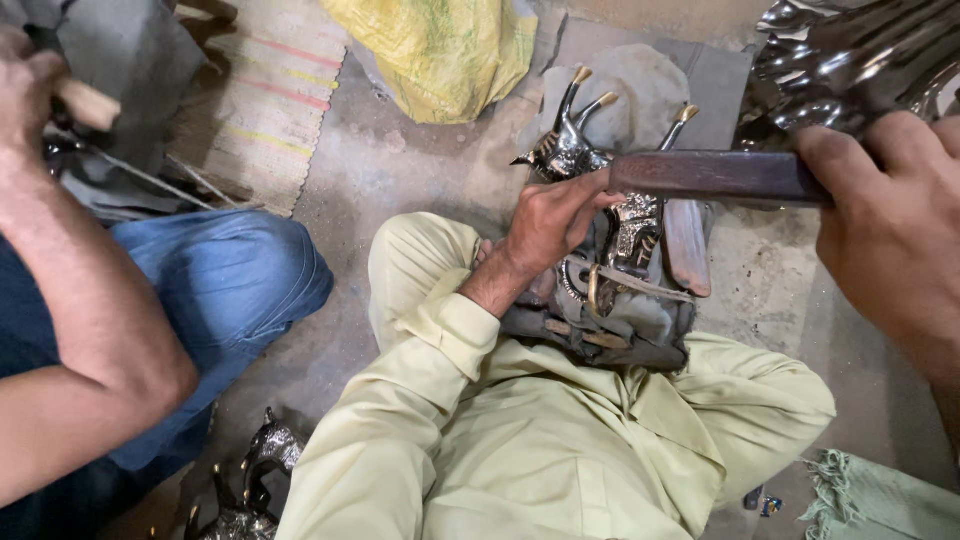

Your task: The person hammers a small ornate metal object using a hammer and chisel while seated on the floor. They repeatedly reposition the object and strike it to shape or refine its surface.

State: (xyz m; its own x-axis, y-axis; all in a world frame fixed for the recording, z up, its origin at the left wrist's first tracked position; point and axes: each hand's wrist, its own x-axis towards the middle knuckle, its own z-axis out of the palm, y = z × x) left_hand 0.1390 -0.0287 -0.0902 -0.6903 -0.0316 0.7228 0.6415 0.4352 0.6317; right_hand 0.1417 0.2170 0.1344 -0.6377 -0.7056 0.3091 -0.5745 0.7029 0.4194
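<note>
My left hand reaches out from a pale yellow sleeve and presses on a dark silver metal animal figure with brass-tipped horns or legs. The figure lies on a grey padded block in front of my crossed legs. My right hand, close to the camera at the right, grips a dark wooden stick held level above the figure. A flat wooden piece rests beside the figure.
A co-worker in blue jeans sits at the left, a hand gripping a wooden tool handle. A shiny embossed metal sheet lies top right, a yellow sack top centre, another metal figure bottom left, green cloth bottom right.
</note>
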